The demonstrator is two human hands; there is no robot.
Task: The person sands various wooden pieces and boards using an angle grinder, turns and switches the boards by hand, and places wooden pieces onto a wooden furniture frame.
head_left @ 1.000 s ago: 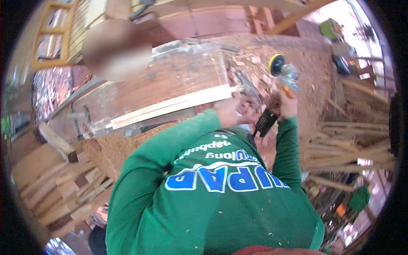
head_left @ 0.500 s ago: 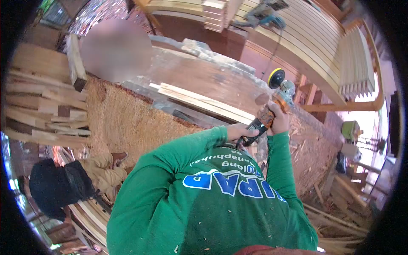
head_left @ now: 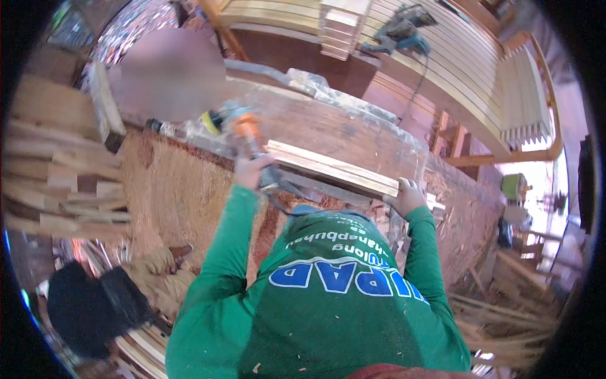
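My left hand (head_left: 254, 170) is closed around the black rear grip of an orange angle grinder (head_left: 248, 129), which has a yellow-edged pad at its far end. Motion blurs the tool, and its cord hangs down in front of my shirt. It is held near the left end of some pale wood strips (head_left: 334, 167), which lie side by side on the workbench (head_left: 303, 123). At the right end of those strips is my right hand (head_left: 409, 197), its fingers closed over them.
Behind the bench, a slatted wooden bench (head_left: 461, 76) carries another corded power tool (head_left: 404, 31). Stacked boards (head_left: 63, 170) fill the left side. A person in dark clothing (head_left: 88, 309) is at lower left. Wood offcuts (head_left: 505, 303) lie at lower right.
The grinder, held in both hands before, has swung left in my left hand. My right hand has let go of it and taken hold of the wood strips' right end.
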